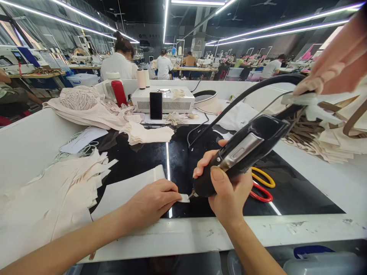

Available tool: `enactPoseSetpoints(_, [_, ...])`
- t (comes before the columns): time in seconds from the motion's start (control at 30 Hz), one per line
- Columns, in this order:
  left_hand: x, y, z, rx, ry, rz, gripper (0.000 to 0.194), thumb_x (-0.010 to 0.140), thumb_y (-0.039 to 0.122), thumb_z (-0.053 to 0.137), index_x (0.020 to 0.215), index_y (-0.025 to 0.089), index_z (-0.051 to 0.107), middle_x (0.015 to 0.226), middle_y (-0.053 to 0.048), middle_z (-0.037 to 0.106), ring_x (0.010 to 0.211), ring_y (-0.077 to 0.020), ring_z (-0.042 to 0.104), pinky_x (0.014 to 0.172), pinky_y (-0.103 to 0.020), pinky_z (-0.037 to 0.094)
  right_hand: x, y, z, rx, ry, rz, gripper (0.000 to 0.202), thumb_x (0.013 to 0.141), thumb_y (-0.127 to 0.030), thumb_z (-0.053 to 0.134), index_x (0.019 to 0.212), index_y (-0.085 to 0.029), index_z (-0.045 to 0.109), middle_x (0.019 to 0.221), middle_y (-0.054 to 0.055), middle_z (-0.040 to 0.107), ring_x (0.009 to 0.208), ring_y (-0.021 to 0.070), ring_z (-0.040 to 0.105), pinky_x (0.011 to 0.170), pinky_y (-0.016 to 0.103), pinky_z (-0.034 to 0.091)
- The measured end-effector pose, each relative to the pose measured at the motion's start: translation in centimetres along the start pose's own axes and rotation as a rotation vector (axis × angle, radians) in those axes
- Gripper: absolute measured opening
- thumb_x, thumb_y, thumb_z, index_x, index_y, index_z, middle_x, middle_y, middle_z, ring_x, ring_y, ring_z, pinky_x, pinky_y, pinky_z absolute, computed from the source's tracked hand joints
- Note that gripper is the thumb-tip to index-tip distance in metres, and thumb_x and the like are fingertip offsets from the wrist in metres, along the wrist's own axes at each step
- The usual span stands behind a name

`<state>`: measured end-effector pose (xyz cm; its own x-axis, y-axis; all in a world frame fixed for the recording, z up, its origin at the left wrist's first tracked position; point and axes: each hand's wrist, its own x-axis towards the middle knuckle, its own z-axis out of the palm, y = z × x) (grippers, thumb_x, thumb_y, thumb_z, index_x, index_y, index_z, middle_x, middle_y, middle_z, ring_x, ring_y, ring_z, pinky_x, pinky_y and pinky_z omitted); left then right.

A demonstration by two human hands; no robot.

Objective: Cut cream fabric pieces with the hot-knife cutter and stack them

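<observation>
My left hand [156, 200] is closed, pinching the end of a pale fabric strip [184, 198] with its fingertips. Beneath and beyond that hand, a larger white fabric piece [126, 189] lies on the black work surface [137, 156]. My right hand [229, 191] is wrapped round a black corded handheld tool [243, 149] with a silver panel. Its thin metal tip [192, 194] points down-left and meets the strip's end, or comes very near it. Red-handled scissors [262, 194] lie beside my right hand; a yellow loop [265, 177] is just behind them.
Pale fabric pieces [57, 191] are heaped at left, with more stacked at right [318, 141]. A white vented box [172, 101], phone [156, 105] and red bottle [119, 93] stand behind. The tool's thick cable [229, 109] arches rightward toward a blurred pinkish shape [338, 57]. People sit beyond.
</observation>
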<state>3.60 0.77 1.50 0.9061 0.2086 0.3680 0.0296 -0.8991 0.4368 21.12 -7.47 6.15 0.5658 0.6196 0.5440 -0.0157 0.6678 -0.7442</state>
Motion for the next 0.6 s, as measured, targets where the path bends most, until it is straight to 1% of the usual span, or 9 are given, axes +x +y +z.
enactPoseSetpoints(0.2, [-0.4, 0.0, -0.2, 0.004, 0.001, 0.005, 0.026, 0.108, 0.012, 0.048, 0.116, 0.019, 0.072, 0.111, -0.006, 0.071, 0.099, -0.0172, 0.067, 0.085, -0.028, 0.055, 0.4, 0.1, 0.5, -0.012, 0.020, 0.000, 0.030, 0.088, -0.033, 0.080, 0.109, -0.027, 0.059, 0.086, -0.004, 0.068, 0.062, 0.0132, 0.064, 0.056, 0.028, 0.057])
enactPoseSetpoints(0.4, [-0.5, -0.1, 0.0, 0.029, 0.005, 0.032, 0.025, 0.108, 0.013, 0.048, 0.116, 0.019, 0.070, 0.110, -0.006, 0.072, 0.099, -0.0180, 0.067, 0.085, -0.028, 0.056, 0.7, 0.7, 1.2, -0.008, 0.009, -0.022, 0.027, 0.088, -0.035, 0.078, 0.106, -0.027, 0.059, 0.084, -0.005, 0.067, 0.060, 0.0124, 0.063, 0.055, 0.027, 0.056])
enactPoseSetpoints(0.6, [-0.4, 0.1, 0.1, 0.044, 0.018, 0.049, 0.025, 0.109, 0.014, 0.047, 0.116, 0.019, 0.070, 0.109, -0.006, 0.072, 0.097, -0.0183, 0.067, 0.084, -0.029, 0.056, 0.6, 1.0, 1.1, -0.017, -0.002, -0.004, 0.027, 0.089, -0.036, 0.078, 0.104, -0.027, 0.057, 0.085, -0.005, 0.067, 0.060, 0.0124, 0.063, 0.053, 0.026, 0.056])
